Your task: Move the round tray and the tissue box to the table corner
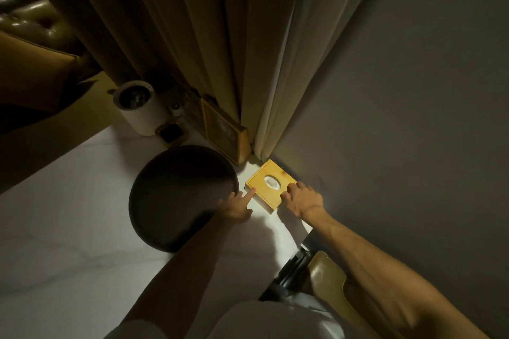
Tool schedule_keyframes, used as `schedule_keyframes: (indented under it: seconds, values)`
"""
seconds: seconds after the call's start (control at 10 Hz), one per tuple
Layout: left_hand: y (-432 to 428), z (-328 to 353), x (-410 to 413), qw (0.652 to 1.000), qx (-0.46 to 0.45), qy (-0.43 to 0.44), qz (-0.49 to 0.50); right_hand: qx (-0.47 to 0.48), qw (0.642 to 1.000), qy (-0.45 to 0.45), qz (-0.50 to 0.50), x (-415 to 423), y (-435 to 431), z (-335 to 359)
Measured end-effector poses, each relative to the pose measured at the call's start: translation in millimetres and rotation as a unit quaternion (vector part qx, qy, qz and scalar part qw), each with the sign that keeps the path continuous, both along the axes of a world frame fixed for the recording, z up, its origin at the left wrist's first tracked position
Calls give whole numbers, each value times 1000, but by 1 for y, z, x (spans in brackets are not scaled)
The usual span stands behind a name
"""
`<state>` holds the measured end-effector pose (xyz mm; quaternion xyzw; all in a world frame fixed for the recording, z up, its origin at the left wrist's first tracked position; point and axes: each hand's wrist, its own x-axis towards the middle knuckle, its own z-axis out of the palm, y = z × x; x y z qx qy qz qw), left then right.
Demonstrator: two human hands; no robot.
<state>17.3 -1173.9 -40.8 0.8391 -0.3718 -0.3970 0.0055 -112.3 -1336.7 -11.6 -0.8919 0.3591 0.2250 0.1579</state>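
- No text, label, brand, number or sign can be read anywhere in the head view.
- The wooden tissue box (271, 186) shows only a plain lid with an oval opening, no lettering.
- The round tray (176, 195) is dark and unmarked.
- The framed picture (224, 131) leaning by the curtain is too dim and blurred to show any writing.
- The white cylindrical device (136, 107) carries no marking that can be made out.
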Motion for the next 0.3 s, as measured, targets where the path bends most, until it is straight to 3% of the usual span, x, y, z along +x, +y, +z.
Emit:
schedule_keyframes:
  seconds: [0.3]
  values:
    - [50,88,49,984,-55,-130,113,-62,981,-154,99,68,22,50]
